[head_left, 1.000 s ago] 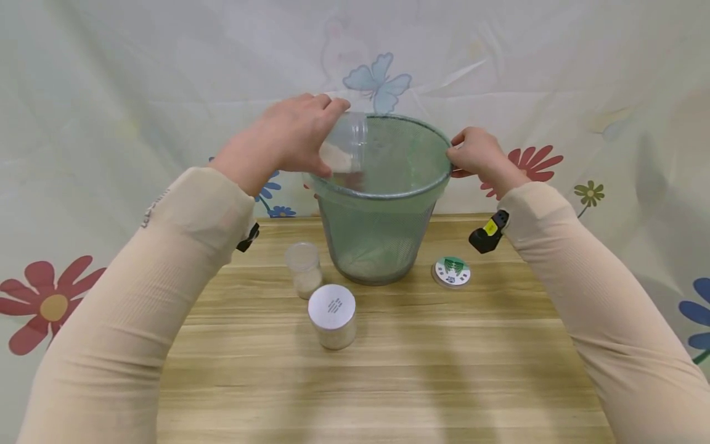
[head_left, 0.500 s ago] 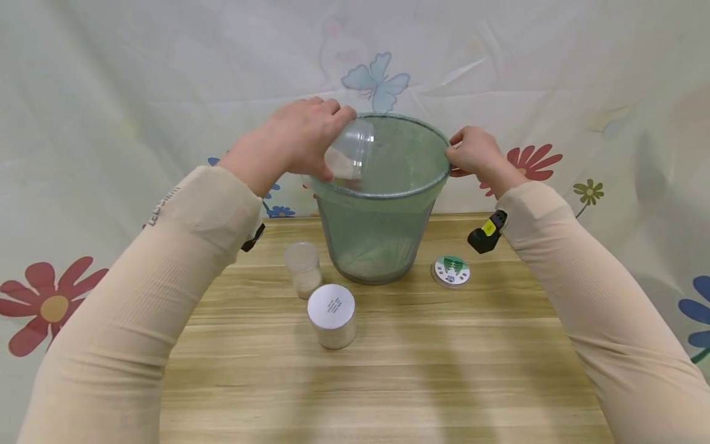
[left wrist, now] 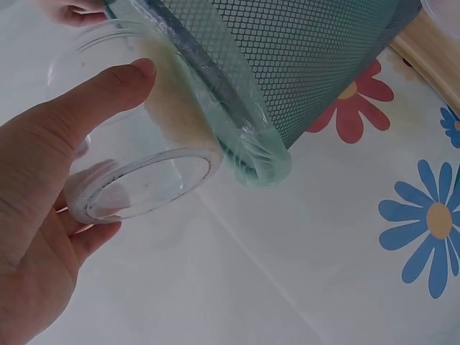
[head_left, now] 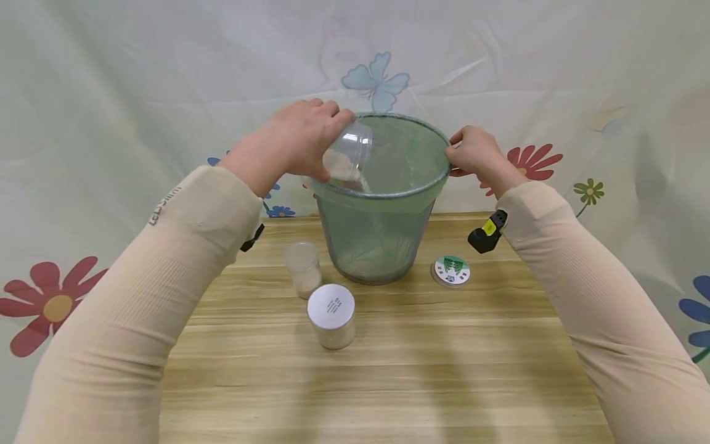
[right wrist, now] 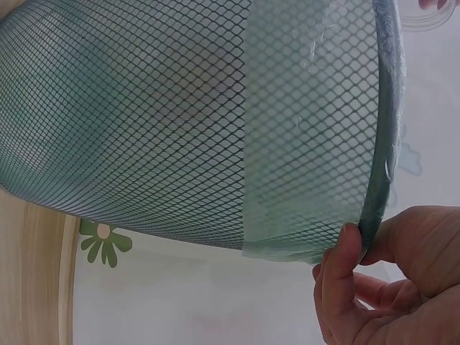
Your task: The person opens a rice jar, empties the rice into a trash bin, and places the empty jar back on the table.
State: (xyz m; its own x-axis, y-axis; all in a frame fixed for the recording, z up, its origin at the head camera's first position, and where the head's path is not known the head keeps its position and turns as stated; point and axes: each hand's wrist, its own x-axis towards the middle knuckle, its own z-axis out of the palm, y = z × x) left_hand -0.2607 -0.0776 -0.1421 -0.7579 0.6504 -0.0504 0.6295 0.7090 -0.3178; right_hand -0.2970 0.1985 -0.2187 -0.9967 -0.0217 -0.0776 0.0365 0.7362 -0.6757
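Clear jar [left wrist: 149,144] tipped over the mesh bin [head_left: 377,237]

Left hand [head_left: 299,139] has its fingers wrapped round the jar, pale stuff [head_left: 339,165] inside. Right hand [head_left: 477,151] has its fingers pinching the bin's rim across from it. Bin's just standing on the surface [head_left: 388,376].

Wood-grain table [head_left: 388,388]: mesh bin [head_left: 377,240] upright; clear jar [head_left: 304,265] left, white-topped jar [head_left: 333,316] in front, round lid [head_left: 451,271] right.
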